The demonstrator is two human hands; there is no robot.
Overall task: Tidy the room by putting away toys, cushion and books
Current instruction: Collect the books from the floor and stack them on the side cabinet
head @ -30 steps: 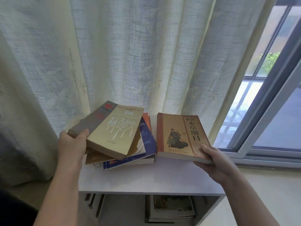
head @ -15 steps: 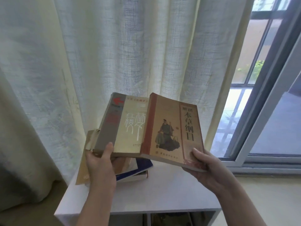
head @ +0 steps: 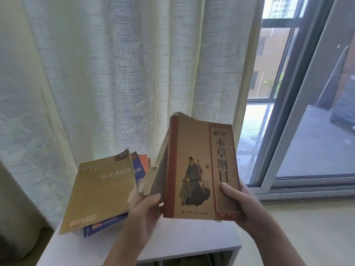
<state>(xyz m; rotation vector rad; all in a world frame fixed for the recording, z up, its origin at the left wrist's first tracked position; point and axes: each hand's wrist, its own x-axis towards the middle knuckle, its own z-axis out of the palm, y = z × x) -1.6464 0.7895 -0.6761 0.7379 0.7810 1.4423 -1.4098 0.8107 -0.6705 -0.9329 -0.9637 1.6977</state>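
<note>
1. Left hand (head: pixel 146 206) grips the worn book (head: pixel 160 169) at its lower edge, and right hand (head: pixel 242 206) grips the brown book (head: pixel 199 169) at its lower corner. Both books are upright, pressed together, above the white shelf (head: pixel 182 243).
2. Skewed stack (head: pixel 101 189) lies on the shelf top, left side.
3. Looks early: books not yet put away, toys and cushion out of view.

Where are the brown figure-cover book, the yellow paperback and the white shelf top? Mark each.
Brown figure-cover book (head: pixel 192 150): head view, front cover.
Yellow paperback (head: pixel 99 194): head view, cover middle.
White shelf top (head: pixel 192 240): head view, bare front part.
</note>
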